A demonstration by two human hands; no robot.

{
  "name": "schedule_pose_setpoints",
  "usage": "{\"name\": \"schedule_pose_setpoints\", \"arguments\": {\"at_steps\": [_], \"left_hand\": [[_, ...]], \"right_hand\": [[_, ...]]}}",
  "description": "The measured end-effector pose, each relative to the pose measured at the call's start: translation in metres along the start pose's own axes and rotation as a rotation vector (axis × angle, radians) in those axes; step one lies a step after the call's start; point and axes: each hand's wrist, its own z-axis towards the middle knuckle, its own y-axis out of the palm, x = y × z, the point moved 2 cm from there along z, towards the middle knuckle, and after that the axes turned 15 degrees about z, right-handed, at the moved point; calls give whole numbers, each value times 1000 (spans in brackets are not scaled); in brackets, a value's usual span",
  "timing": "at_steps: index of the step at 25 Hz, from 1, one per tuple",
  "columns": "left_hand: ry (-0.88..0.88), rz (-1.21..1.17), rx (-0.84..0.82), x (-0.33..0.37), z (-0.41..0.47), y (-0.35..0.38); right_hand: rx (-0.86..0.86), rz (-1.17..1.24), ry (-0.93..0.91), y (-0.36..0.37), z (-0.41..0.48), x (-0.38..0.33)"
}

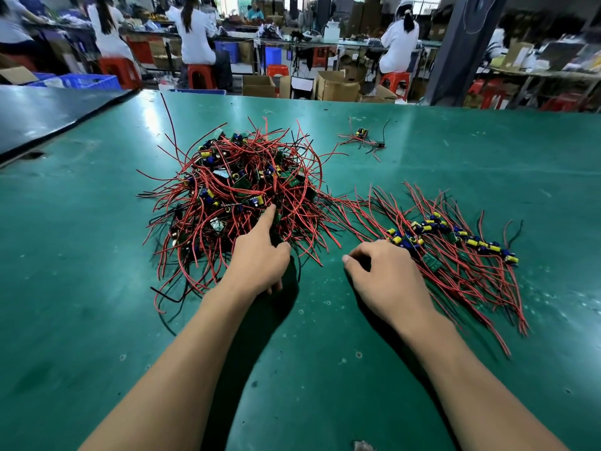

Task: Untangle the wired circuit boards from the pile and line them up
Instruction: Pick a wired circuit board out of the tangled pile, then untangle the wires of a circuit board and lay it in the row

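Two bare hands work over one green table (81, 271), which carries three groups of wired circuit boards. One big tangled pile (240, 190) of red and black leads lies just beyond the left hand (260, 258) and spreads out to that hand's left; its boards are too knotted to count. One laid-out row (455, 239) starts under the knuckles of the right hand (383, 271) and runs away to that hand's right. It holds roughly ten boards with yellow and blue capacitors, overlapping too much for an exact count, and their leads fan back toward the person. One stray pair (366, 138) of boards sits well beyond the right hand, apart from both other groups. The left hand has its forefinger (268, 218) straight, the tip touching a board on the near slope of the pile. Its other fingers are folded under, and whether they enclose any wire cannot be told. The right hand is curled, knuckles up, at the near end of the row, thumb close to the forefinger. Its fingertips are hidden, so it cannot be told whether it pinches anything. Far beyond both hands, at least four people in white tops sit at other benches.
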Motion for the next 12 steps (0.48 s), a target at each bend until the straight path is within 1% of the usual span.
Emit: {"name": "schedule_pose_setpoints", "arguments": {"at_steps": [2, 5, 6, 9, 12], "left_hand": [[8, 134, 1, 5, 5, -5], [88, 404, 162, 9, 7, -12], [110, 454, 209, 9, 7, -13], [152, 493, 289, 7, 2, -12], [140, 545, 347, 7, -3, -10]], "right_hand": [[-3, 12, -25, 3, 1, -1], [15, 39, -43, 4, 1, -1], [21, 40, -46, 4, 2, 0], [25, 51, -41, 5, 3, 0], [23, 62, -31, 5, 3, 1]]}}
